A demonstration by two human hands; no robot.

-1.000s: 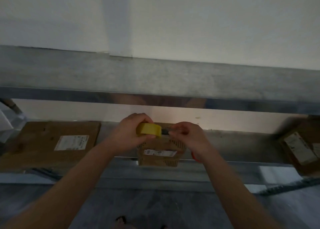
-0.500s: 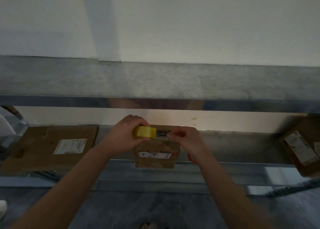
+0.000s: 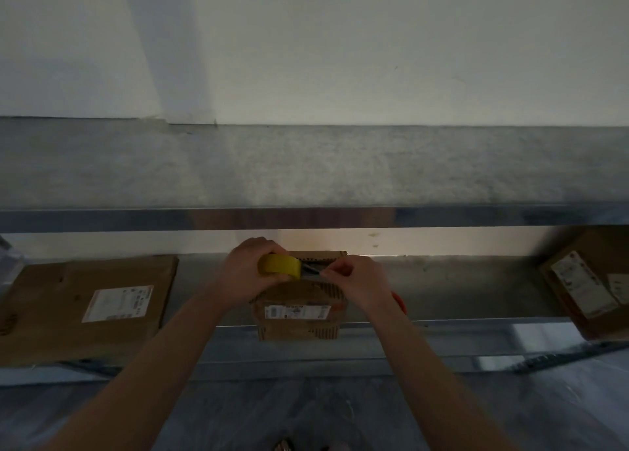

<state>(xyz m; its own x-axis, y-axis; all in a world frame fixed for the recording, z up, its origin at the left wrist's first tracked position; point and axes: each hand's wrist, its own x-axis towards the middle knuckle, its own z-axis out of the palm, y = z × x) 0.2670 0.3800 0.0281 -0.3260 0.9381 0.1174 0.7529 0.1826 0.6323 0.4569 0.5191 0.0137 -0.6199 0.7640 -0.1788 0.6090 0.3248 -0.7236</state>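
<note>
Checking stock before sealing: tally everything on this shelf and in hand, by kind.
Boxes: 3 (left box, middle box, right box)
Tape roll: 1
Red item, partly hidden: 1
Total: 5

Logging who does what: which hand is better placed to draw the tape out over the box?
Right. The right hand pinches the tape end beside the roll, above the box. The left hand grips the roll, so it likely just steadies it.
</note>
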